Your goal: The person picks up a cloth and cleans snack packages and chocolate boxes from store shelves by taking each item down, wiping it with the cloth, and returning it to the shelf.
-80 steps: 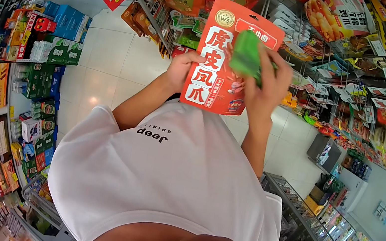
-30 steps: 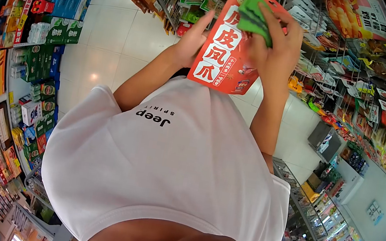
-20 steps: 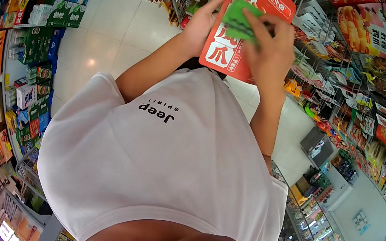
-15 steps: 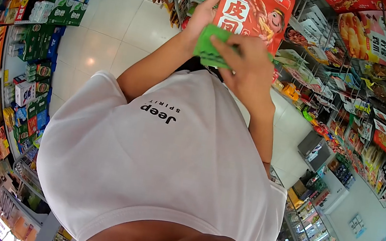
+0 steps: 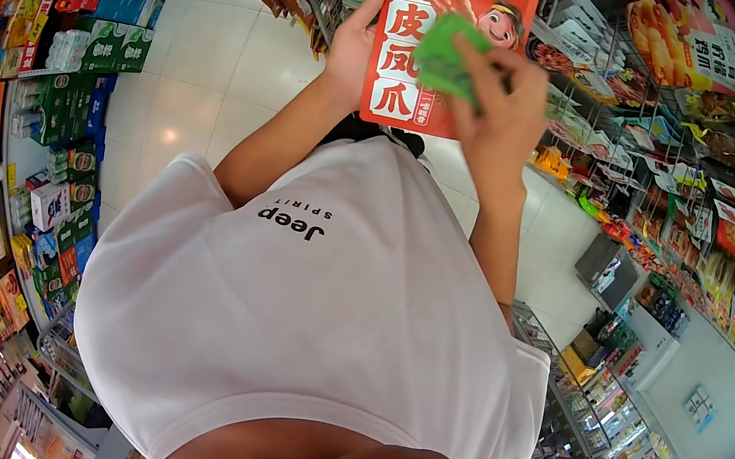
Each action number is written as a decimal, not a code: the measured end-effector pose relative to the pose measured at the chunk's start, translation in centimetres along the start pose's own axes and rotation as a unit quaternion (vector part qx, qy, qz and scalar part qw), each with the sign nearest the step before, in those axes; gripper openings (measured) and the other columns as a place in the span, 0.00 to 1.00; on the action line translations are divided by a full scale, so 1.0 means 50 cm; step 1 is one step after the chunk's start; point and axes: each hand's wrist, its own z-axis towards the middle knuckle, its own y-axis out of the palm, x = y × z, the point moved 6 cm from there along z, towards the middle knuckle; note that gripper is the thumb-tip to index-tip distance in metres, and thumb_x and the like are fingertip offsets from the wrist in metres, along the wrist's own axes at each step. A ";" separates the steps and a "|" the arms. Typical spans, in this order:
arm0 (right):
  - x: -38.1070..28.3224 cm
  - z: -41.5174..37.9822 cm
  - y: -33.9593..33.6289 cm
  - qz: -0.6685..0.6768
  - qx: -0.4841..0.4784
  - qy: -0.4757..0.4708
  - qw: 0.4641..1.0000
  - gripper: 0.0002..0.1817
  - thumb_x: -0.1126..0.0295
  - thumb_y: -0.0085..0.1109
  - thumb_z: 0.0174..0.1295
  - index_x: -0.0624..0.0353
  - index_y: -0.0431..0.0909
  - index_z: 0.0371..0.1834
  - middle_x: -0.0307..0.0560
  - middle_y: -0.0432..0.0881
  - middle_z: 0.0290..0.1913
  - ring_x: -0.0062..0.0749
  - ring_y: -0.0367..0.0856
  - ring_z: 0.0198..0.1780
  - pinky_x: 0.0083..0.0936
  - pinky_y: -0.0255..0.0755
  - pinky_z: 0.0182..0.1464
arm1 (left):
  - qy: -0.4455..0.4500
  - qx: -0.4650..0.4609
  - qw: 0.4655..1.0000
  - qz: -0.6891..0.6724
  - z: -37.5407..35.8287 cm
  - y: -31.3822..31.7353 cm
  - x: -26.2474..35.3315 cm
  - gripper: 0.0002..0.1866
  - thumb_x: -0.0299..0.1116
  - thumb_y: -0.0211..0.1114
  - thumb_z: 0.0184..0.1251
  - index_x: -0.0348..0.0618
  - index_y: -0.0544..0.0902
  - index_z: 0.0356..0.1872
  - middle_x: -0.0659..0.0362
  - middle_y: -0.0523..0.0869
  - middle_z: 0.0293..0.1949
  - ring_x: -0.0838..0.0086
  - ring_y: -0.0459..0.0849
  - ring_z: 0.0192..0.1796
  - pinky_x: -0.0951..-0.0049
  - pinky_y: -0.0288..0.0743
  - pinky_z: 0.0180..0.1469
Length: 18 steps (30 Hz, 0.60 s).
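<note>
The red packet [image 5: 415, 8] is held up in front of the white shirt [image 5: 315, 317], its printed face toward the camera and its top edge cut off by the picture's rim. The left hand [image 5: 353, 49] is at its left edge, partly closed, with the thumb side showing and the other fingers seemingly behind, so how firmly they grip I cannot tell. The right hand [image 5: 510, 103] is half curled, pinching a folded green cloth [image 5: 448, 58] over the middle of the front, between the lettering and the cartoon figure. The step looks like wiping the packet's face; the blur on the cloth suggests motion, though whether it presses on the surface is unclear. Any further stroke would call for light, flat pressure, with the left edge kept steady so that the soft packet neither folds nor swings toward the rack [image 5: 587, 120].
</note>
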 end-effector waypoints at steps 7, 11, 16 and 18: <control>-0.012 0.011 0.000 0.062 -0.013 0.015 0.998 0.31 0.75 0.72 0.48 0.52 0.85 0.61 0.46 0.77 0.48 0.39 0.77 0.44 0.35 0.75 0.47 | -0.018 -0.131 0.989 -0.070 -0.017 0.031 0.002 0.35 0.61 0.40 0.83 0.43 0.70 0.74 0.49 0.82 0.66 0.60 0.85 0.63 0.54 0.80 0.66; 0.069 0.027 -0.014 0.052 0.129 0.085 0.987 0.29 0.75 0.72 0.49 0.50 0.87 0.59 0.46 0.77 0.47 0.38 0.77 0.44 0.34 0.76 0.47 | -0.007 -0.027 0.993 0.115 -0.033 0.030 0.001 0.35 0.62 0.39 0.83 0.43 0.71 0.73 0.51 0.81 0.67 0.62 0.84 0.65 0.57 0.81 0.65; -0.013 0.024 0.007 0.063 -0.008 0.015 0.998 0.29 0.74 0.71 0.50 0.52 0.85 0.61 0.49 0.77 0.49 0.43 0.78 0.46 0.36 0.76 0.48 | 0.015 -0.118 0.993 0.006 -0.030 0.043 0.001 0.31 0.56 0.45 0.83 0.40 0.73 0.70 0.51 0.83 0.63 0.66 0.86 0.61 0.59 0.82 0.63; 0.009 0.019 -0.002 0.052 0.030 0.034 0.998 0.29 0.74 0.71 0.51 0.53 0.85 0.61 0.49 0.77 0.49 0.42 0.78 0.46 0.36 0.76 0.48 | 0.038 -0.065 0.996 0.046 -0.019 0.004 0.001 0.26 0.50 0.51 0.82 0.39 0.75 0.67 0.51 0.86 0.59 0.66 0.88 0.57 0.60 0.84 0.60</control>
